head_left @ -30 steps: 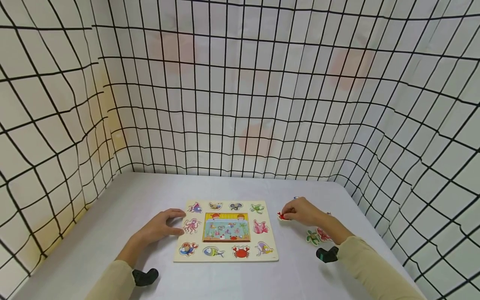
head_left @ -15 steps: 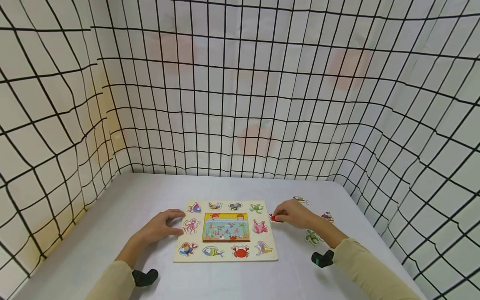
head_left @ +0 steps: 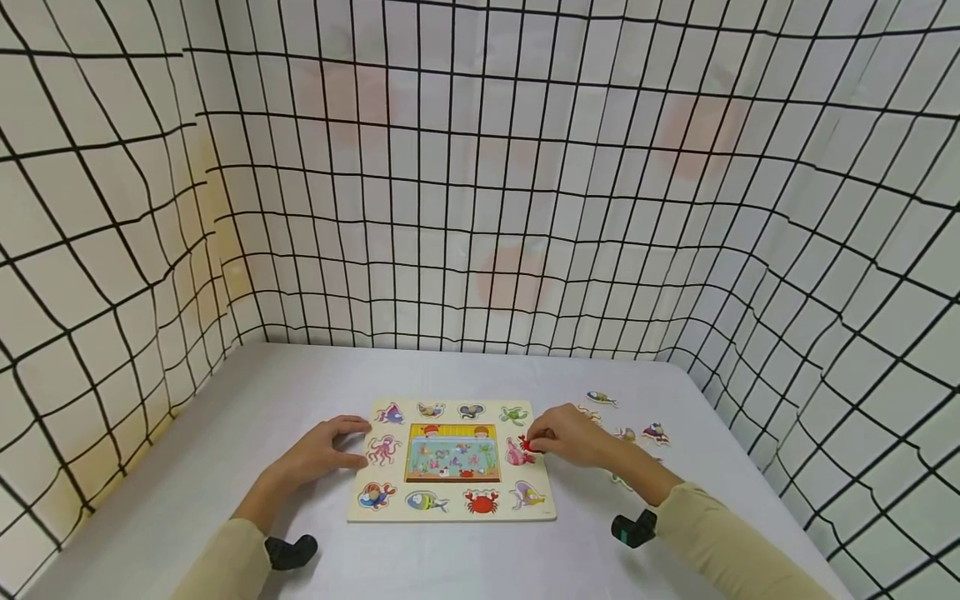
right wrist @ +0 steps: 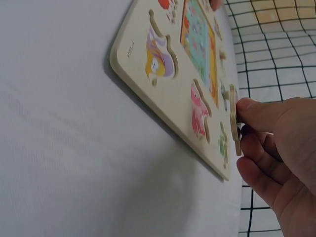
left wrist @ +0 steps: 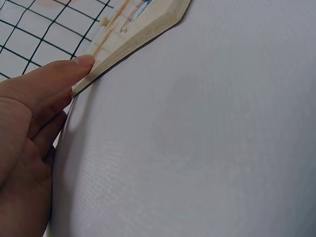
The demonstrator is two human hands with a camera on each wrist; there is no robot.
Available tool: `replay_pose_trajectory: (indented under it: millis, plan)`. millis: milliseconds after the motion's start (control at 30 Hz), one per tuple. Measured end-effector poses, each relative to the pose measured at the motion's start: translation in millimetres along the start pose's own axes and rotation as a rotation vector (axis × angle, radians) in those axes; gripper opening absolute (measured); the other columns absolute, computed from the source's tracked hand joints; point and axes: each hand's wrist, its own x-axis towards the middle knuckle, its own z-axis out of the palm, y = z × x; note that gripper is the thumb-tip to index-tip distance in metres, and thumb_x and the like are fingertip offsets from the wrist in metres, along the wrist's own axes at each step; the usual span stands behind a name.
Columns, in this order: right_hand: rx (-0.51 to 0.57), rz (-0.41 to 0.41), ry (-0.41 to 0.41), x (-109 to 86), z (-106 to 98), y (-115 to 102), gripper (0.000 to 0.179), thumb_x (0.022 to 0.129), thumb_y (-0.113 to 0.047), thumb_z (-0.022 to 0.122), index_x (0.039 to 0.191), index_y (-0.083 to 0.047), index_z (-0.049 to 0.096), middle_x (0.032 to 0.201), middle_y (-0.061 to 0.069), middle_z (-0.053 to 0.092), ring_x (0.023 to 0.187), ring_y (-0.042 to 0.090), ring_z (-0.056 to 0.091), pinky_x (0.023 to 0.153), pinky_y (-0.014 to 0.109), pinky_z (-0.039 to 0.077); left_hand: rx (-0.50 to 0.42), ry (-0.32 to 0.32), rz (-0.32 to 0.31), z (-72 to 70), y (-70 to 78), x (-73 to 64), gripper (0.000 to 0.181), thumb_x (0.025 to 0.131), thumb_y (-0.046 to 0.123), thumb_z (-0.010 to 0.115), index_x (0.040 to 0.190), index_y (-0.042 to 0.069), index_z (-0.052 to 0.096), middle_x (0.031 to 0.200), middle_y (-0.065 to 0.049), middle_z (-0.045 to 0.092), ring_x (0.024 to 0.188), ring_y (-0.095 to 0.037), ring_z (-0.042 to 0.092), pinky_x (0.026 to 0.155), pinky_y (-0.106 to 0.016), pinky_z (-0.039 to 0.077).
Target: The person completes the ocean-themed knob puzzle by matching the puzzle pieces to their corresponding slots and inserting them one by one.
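Observation:
A wooden peg puzzle board with sea-animal pictures around a fish-tank scene lies flat on the white table. My left hand rests at its left edge, thumb and fingers spread, a fingertip touching the rim in the left wrist view. My right hand pinches a red crab puzzle piece above the board's right side, near the pink picture. In the right wrist view the piece is held edge-on, raised off the board. A red crab picture shows at the board's lower edge.
Several loose pieces lie right of the board, among them a striped fish and a purple-red piece; the right forearm partly covers others. Black wire grid stands around the table's back and sides.
My right hand has carried the crab piece leftward from beside the board to over its right side. More loose pieces show behind it. The left hand has stayed in place.

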Motion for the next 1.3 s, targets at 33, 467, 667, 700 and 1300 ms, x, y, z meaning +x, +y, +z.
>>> replay_pose_trajectory:
  millis: [33, 467, 667, 700, 1300]
  plan:
    - [0.002, -0.001, -0.005, 0.4, 0.7, -2.7, 0.007, 0.098, -0.017, 0.074, 0.099, -0.015, 0.08, 0.091, -0.012, 0.071, 0.077, 0.008, 0.058, 0.069, 0.025, 0.053, 0.004, -0.001, 0.001, 0.1, -0.2, -0.1, 0.063, 0.082, 0.022, 0.089, 0.137, 0.004, 0.065, 0.153, -0.021, 0.047, 0.147, -0.047, 0.03, 0.118, -0.066, 0.021]
    - [0.009, -0.079, -0.012, 1.9, 5.7, -26.0, 0.006, 0.097, -0.015, 0.074, 0.098, -0.013, 0.08, 0.092, -0.012, 0.071, 0.077, 0.006, 0.057, 0.068, 0.024, 0.052, 0.004, -0.011, 0.008, -0.7, 1.8, 2.4, 0.062, 0.083, 0.024, 0.088, 0.138, 0.005, 0.065, 0.153, -0.021, 0.047, 0.148, -0.046, 0.029, 0.118, -0.066, 0.02]
    - [-0.008, -0.1, -0.024, 5.1, 9.4, -33.7, 0.006, 0.098, -0.017, 0.074, 0.099, -0.015, 0.08, 0.091, -0.014, 0.07, 0.077, 0.004, 0.056, 0.069, 0.023, 0.051, 0.004, -0.01, 0.009, -1.8, 1.4, 2.0, 0.062, 0.083, 0.022, 0.089, 0.137, 0.004, 0.065, 0.153, -0.022, 0.047, 0.148, -0.047, 0.029, 0.118, -0.066, 0.02]
    - [-0.01, -0.101, -0.024, 5.8, 10.1, -35.3, 0.006, 0.098, -0.018, 0.074, 0.098, -0.015, 0.08, 0.091, -0.014, 0.069, 0.076, 0.004, 0.057, 0.07, 0.023, 0.051, 0.008, -0.01, 0.013, -2.0, 1.2, 1.9, 0.062, 0.083, 0.022, 0.089, 0.137, 0.003, 0.065, 0.153, -0.022, 0.047, 0.147, -0.048, 0.03, 0.118, -0.066, 0.02]
    - [0.033, -0.149, -0.062, 14.4, 31.9, -61.2, 0.008, 0.097, -0.017, 0.076, 0.101, -0.013, 0.08, 0.082, -0.018, 0.064, 0.074, 0.003, 0.055, 0.069, 0.019, 0.052, 0.024, 0.001, -0.01, -0.8, -0.9, 2.3, 0.062, 0.082, 0.023, 0.089, 0.137, 0.004, 0.066, 0.153, -0.022, 0.048, 0.147, -0.047, 0.03, 0.118, -0.066, 0.021]
